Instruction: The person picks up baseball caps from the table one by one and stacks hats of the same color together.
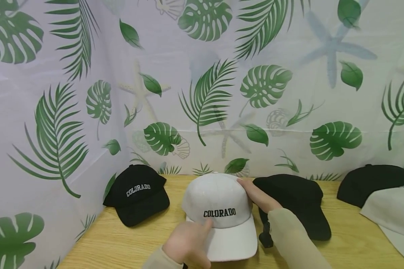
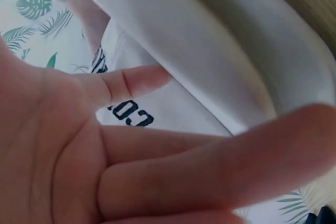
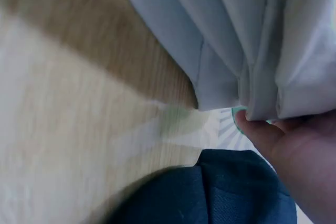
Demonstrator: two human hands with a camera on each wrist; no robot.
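Head cam, L to R: 5 caps visible, 3 blk + 2 pale, plus 2 hands, on 1 wood-look table (image 1: 94, 243) w/ a leaf-print backdrop (image 1: 161, 108) behind.

Far L: 1st blk cap (image 1: 141, 200), white COLORADO on front, apart from the rest. Then L hand (image 1: 188, 241) at front of the white cap (image 1: 219, 190), approx. mid-table; 1 digit touches just below its blk lettering (image 1: 219, 213). L fingers straight & spread. R hand (image 1: 260, 196) on white cap's R side, 1 finger straight along crown; can't tell if it's pinching, other digits mostly hidden. Just R of it: 2nd blk cap (image 1: 296, 205) w/ dangling strap (image 1: 266, 239). Far R: 3rd blk cap (image 1: 363, 185), partly behind 1 cream cap (image 1: 394, 209), cut by frame edge.

L wrist cam: approx. 2 white brim layers (image 2: 184, 30); head cam shows only 1 brim there. R wrist cam: several overlapping pale fabric layers (image 3: 262, 51), exact no. unclear, fingertip (image 3: 247, 124) at their edge; head cam hides these.
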